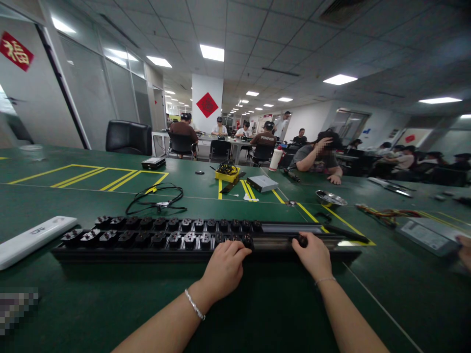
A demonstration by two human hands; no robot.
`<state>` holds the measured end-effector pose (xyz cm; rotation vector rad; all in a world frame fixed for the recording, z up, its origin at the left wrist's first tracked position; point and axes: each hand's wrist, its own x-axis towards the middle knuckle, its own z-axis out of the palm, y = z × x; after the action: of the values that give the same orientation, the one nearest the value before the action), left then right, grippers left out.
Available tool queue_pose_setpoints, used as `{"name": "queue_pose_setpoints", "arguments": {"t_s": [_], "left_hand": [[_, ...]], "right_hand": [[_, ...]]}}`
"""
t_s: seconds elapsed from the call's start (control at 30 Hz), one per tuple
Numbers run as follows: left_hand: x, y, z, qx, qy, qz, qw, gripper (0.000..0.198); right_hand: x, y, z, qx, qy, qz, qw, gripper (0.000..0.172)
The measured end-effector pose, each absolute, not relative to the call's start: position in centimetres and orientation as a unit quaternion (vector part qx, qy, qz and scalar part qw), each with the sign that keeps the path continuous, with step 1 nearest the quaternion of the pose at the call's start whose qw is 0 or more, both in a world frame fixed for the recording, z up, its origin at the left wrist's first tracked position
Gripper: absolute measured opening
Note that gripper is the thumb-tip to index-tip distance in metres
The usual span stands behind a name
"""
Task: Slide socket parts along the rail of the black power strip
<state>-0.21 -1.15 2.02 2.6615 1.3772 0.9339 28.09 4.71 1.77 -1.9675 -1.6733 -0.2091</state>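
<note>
A long black rail (121,254) lies across the green table in front of me. Two rows of black plug modules (158,240) sit along it, and metal pins show on several at the left. My left hand (225,268) has its fingers curled on the last module (248,240) of the near row; its fingers partly cover that piece. Over the bare right stretch of the rail, my right hand (315,256) pinches a small black plug module (302,240), apart from the row. The thumb hides part of this module.
A white power strip-like bar (35,240) lies left of the rail. Behind it are a black cable (156,201), a yellow box (226,174), a grey box (262,183) and a metal bowl (331,198). A power supply (429,234) lies right, near another person's hand (464,250).
</note>
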Motion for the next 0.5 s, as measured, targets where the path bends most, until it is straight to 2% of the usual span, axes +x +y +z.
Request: {"name": "queue_pose_setpoints", "arguments": {"t_s": [0.5], "left_hand": [[-0.36,-1.25,1.92,0.849,0.435,0.300,0.019,0.043]], "right_hand": [[28.01,4.73,1.75,-0.730,-0.619,-0.077,0.280,0.034]]}}
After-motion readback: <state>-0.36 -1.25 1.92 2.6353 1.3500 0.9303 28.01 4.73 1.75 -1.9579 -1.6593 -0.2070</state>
